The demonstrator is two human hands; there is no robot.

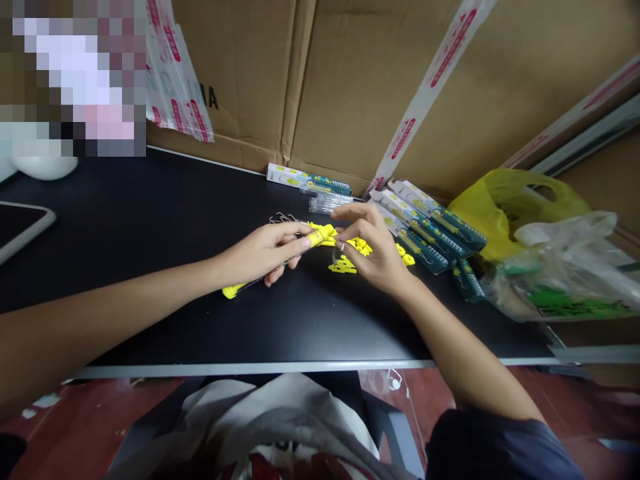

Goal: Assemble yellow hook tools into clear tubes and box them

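My left hand [273, 253] is closed around a slim clear tube with yellow ends [321, 235], held at a slant over the black table. One yellow end points up to the right past my thumb; the other [233, 291] sticks out below my wrist. Close to the upper end, my right hand [373, 247] has its thumb and forefinger pinched together. Something small and pale shows at those fingertips, too small to name. Behind and under my hands lie small yellow plastic parts [343, 265] and thin bent metal hooks [283, 218], partly hidden.
Printed boxes [420, 227] are stacked at the right, and another box [307, 180] lies by the cardboard wall [350, 87]. Clear tubes [327, 203] lie near it. A yellow bag [493, 207] and a clear plastic bag [565, 273] stand far right. A white-rimmed device [45, 220] lies left.
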